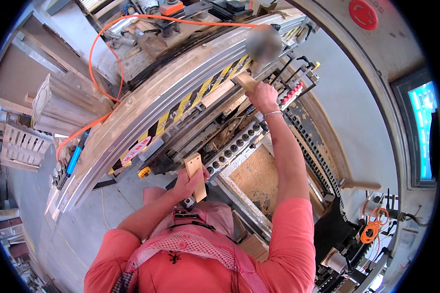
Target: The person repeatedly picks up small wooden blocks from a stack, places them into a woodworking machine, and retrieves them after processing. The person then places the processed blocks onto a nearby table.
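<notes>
My left hand [187, 183] is closed round a short, flat wooden block [194, 168] with small holes near its upper end, held upright close to my body. My right hand [265, 97] reaches forward over the machine and grips a pale piece of wood [246, 82] by its near end. Beyond that piece lies the machine's long rail with a yellow-and-black striped strip [190, 100]. Another light wooden piece [218, 94] lies beside the strip, to the left of my right hand. My fingertips on the far side of both pieces are partly hidden.
A row of black round knobs [233, 148] runs along the machine bed between my arms. An orange hose [91, 63] loops over the wooden ledge at left. A red button [363, 14] and a lit screen [423, 132] are at right. A blurred round patch covers the rail's far end.
</notes>
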### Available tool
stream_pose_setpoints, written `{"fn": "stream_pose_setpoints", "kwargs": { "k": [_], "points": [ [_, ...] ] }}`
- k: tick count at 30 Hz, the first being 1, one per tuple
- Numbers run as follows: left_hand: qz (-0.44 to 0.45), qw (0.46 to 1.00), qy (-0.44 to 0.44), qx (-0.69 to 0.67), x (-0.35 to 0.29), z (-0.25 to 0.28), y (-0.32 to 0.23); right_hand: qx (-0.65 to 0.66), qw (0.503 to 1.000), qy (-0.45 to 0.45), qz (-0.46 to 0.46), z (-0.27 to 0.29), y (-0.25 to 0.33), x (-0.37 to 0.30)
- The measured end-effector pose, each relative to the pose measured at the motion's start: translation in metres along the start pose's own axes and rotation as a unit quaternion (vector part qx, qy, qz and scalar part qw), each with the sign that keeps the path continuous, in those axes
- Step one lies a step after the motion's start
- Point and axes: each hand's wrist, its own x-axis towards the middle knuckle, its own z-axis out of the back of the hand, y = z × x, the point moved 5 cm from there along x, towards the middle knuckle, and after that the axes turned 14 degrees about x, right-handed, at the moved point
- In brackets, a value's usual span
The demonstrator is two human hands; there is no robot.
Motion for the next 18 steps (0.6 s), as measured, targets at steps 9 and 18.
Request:
{"fn": "stream_pose_setpoints", "kwargs": {
  "k": [9,18],
  "points": [
    [0.015,0.999,0.015,-0.04,-0.002,0.001,-0.003,-0.014,1.0,0.012,-0.015,0.0,0.001,0.0],
    [0.022,0.999,0.013,-0.024,-0.003,0.003,0.003,-0.02,1.0,-0.013,0.004,0.0,0.002,0.0]
  ]
}}
